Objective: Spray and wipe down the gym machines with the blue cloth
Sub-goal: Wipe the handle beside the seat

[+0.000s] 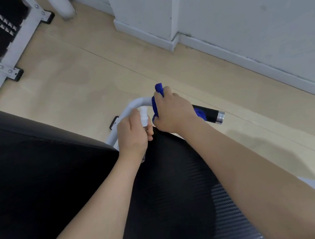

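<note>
Right hand (173,111): grip wraps blue cloth (155,105) round handlebar (137,103) — wiping under way.
Left hand (133,133): holding spray bottle (144,115) (ready).
Left: other machines, presumably.

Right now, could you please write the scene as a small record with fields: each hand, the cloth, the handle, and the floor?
left hand: grips a spray bottle
right hand: grips the blue cloth around the handle
machine handle: white tube, black grip, silver end cap
black pad: beneath both forearms
floor: pale wood
</note>
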`<state>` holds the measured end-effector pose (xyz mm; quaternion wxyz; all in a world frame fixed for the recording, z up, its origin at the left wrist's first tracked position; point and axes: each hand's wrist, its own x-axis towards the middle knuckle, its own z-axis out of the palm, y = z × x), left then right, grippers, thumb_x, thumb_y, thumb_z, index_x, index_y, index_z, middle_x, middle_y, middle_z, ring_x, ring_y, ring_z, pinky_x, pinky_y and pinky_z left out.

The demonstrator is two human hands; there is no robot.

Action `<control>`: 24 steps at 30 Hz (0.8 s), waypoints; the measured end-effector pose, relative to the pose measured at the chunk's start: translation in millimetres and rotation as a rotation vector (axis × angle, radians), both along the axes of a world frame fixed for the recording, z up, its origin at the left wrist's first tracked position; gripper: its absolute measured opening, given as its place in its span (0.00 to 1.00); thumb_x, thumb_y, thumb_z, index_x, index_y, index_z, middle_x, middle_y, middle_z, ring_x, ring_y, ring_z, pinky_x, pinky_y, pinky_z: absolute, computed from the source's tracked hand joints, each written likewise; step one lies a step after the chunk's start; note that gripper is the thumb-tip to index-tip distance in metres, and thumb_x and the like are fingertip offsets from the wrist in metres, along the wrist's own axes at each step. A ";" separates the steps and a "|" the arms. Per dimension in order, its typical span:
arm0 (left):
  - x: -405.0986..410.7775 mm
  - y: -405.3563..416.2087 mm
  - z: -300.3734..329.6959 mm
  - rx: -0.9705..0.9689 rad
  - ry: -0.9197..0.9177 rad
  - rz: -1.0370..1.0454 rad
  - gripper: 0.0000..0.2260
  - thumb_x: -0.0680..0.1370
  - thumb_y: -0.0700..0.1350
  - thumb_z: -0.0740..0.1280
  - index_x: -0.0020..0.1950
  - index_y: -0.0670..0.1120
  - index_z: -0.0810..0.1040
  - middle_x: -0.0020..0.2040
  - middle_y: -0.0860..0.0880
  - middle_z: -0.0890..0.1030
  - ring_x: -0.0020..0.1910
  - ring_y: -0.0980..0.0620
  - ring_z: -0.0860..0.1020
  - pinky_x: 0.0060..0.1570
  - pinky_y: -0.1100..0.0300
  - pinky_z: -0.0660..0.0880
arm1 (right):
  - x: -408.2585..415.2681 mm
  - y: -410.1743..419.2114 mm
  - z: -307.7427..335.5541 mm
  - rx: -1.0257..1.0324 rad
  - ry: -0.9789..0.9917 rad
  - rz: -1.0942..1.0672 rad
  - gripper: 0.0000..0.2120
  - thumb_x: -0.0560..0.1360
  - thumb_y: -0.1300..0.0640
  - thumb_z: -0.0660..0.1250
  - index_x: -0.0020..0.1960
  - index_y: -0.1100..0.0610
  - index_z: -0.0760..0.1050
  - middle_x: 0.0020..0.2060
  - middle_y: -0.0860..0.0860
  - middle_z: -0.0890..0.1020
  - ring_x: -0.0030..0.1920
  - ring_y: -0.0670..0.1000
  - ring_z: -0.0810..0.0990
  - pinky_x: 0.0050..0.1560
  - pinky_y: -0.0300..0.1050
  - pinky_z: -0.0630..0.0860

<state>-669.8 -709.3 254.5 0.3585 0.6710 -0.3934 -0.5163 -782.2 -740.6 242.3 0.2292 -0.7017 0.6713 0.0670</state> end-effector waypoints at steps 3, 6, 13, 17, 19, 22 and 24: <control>-1.3 2.5 0.6 -0.003 -0.027 -0.014 0.21 0.82 0.42 0.51 0.30 0.42 0.68 0.23 0.48 0.69 0.25 0.50 0.67 0.27 0.59 0.66 | -37.2 21.8 -5.4 -0.062 0.271 -0.024 0.20 0.75 0.51 0.66 0.63 0.57 0.67 0.59 0.54 0.70 0.52 0.55 0.73 0.38 0.45 0.67; -2.3 2.5 1.0 0.015 -0.021 -0.019 0.20 0.82 0.42 0.51 0.29 0.42 0.68 0.22 0.49 0.69 0.25 0.50 0.67 0.28 0.57 0.66 | -53.9 35.4 -9.6 -0.091 0.332 -0.044 0.19 0.76 0.48 0.64 0.63 0.55 0.67 0.60 0.53 0.71 0.55 0.54 0.71 0.40 0.44 0.65; -3.6 -0.3 -2.5 0.020 -0.061 -0.056 0.21 0.81 0.42 0.52 0.28 0.41 0.68 0.21 0.50 0.70 0.25 0.50 0.68 0.31 0.56 0.67 | -23.2 3.9 -28.7 -0.242 0.357 0.088 0.17 0.75 0.48 0.65 0.58 0.57 0.70 0.56 0.54 0.73 0.54 0.54 0.71 0.47 0.45 0.67; -1.0 2.8 -1.2 -0.012 -0.053 -0.044 0.21 0.81 0.42 0.51 0.29 0.42 0.69 0.22 0.50 0.70 0.25 0.50 0.68 0.29 0.57 0.66 | -25.5 3.2 -28.3 -0.239 0.286 0.073 0.14 0.74 0.50 0.63 0.56 0.57 0.71 0.53 0.54 0.74 0.53 0.55 0.71 0.48 0.46 0.66; -1.5 4.2 1.4 -0.018 -0.058 -0.052 0.21 0.81 0.41 0.51 0.29 0.42 0.68 0.23 0.49 0.70 0.26 0.50 0.68 0.28 0.58 0.66 | -40.0 12.7 -24.0 -0.198 0.248 0.012 0.15 0.73 0.49 0.63 0.55 0.56 0.71 0.51 0.53 0.75 0.52 0.55 0.70 0.46 0.46 0.64; -3.0 5.3 3.5 -0.010 -0.073 -0.065 0.20 0.81 0.41 0.51 0.29 0.42 0.68 0.23 0.49 0.70 0.25 0.51 0.67 0.29 0.58 0.66 | -67.4 31.6 -16.9 -0.138 0.254 -0.057 0.17 0.71 0.44 0.64 0.54 0.55 0.72 0.51 0.52 0.76 0.52 0.55 0.71 0.46 0.45 0.62; -1.8 5.9 2.5 -0.028 -0.069 -0.081 0.20 0.79 0.43 0.52 0.28 0.42 0.68 0.22 0.50 0.70 0.25 0.51 0.68 0.29 0.58 0.66 | -75.2 38.8 -13.5 -0.106 0.266 -0.101 0.19 0.71 0.42 0.63 0.54 0.54 0.73 0.51 0.51 0.76 0.52 0.54 0.71 0.46 0.45 0.62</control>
